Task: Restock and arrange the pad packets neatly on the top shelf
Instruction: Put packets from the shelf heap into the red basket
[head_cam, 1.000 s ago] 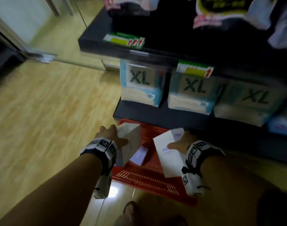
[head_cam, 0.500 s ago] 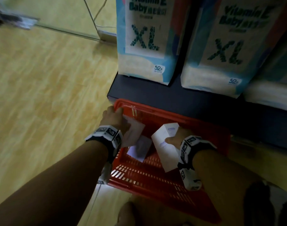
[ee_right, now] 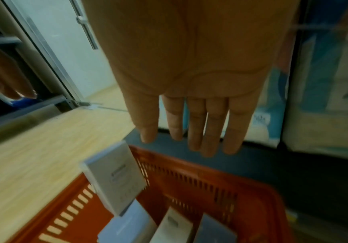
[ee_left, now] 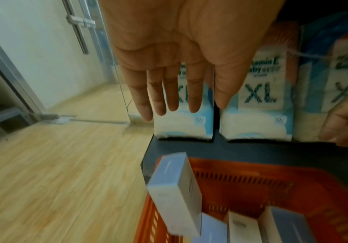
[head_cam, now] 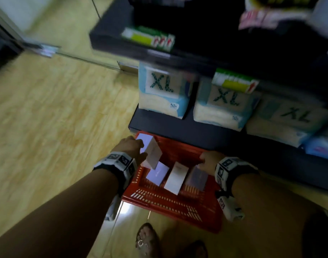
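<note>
A red basket [head_cam: 170, 207] stands on the floor against the shelf base. Three white and lavender pad packets [head_cam: 176, 177] lie inside it. One more packet [head_cam: 152, 151] [ee_left: 175, 194] [ee_right: 115, 180] stands tilted at the basket's far left corner. My left hand [head_cam: 131, 146] is just left of that packet; in the left wrist view its fingers [ee_left: 169, 92] are straight and hold nothing. My right hand [head_cam: 206, 161] hovers over the basket's right side, fingers [ee_right: 196, 128] straight and empty.
Large XL diaper packs [head_cam: 163, 92] fill the bottom shelf behind the basket. A dark upper shelf [head_cam: 122, 45] with price tags [head_cam: 148, 38] juts out overhead. Wooden floor [head_cam: 57, 127] stretches to the left up to a glass door. My sandalled foot [head_cam: 146, 239] is below the basket.
Both hands held a packet before; now both have let go. The right one's packet lies in the basket, the left one's stands tilted at the corner.
</note>
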### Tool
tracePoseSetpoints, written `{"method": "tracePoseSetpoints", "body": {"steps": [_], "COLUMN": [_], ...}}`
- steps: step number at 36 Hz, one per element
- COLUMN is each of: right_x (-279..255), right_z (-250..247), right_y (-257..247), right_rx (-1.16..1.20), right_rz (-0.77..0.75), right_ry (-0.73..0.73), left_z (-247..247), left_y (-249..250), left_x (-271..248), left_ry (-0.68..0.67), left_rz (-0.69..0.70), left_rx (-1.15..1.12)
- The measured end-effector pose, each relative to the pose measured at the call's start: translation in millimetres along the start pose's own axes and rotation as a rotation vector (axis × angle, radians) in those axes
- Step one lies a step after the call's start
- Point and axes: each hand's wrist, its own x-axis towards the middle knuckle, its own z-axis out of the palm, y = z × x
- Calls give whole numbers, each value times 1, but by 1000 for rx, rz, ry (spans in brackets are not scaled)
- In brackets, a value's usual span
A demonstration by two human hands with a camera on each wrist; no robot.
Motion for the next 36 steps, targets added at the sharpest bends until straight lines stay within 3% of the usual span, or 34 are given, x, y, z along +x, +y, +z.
{"method": "tracePoseSetpoints", "body": {"steps": [6,11,18,26,36], "right_x": [-97,-185,-311,-429,-484], "right_z": [-116,-202,-308,-388,-454], "right_y": [-17,-31,-41,-62,-78], "right_rx": [-78,-185,-148,-130,-114], "right_rz": [-110,-165,-299,-423,-483], "right_ry": [172,339,425,539,685], "left_z": [-126,-229,-361,-451,-543], "left_y": [27,44,63,46,16], "left_x": [-61,-132,-239,-319,-326], "left_ry": [135,283,507,674,963], "left_rz": [61,189,277,292,236], "left_rx": [-58,-44,-2,13,15]}}
